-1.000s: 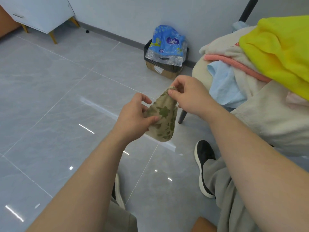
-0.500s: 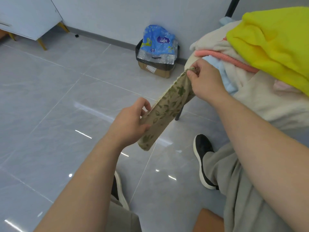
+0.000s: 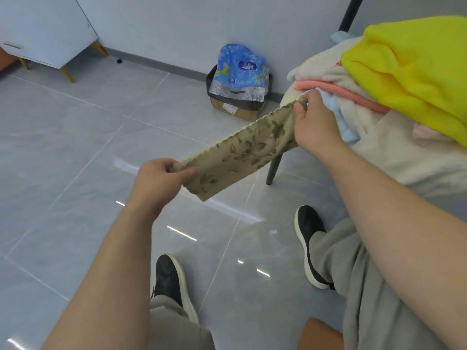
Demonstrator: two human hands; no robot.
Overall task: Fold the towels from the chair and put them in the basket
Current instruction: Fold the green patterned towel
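A small beige towel with green leaf print [image 3: 242, 152] is stretched in the air between my hands, folded into a long strip. My left hand [image 3: 159, 179] pinches its lower left end. My right hand [image 3: 313, 127] pinches its upper right end, close to the chair. The chair [image 3: 274, 170] at the right carries a heap of towels: a big yellow one [image 3: 409, 72] on top, cream ones [image 3: 326, 69], a pink edge [image 3: 341, 90] and a light blue one [image 3: 338, 114]. No basket is in view.
A cardboard box lined with a black bag [image 3: 237, 107] holds a blue plastic pack [image 3: 240, 66] by the wall. A white cabinet on gold legs [image 3: 48, 34] stands at the far left. My shoes [image 3: 309, 238] are on the grey tiled floor.
My hands have moved apart, pulling the bunched leaf-print towel out into a long taut strip. The right hand went up toward the chair, the left hand down and left.
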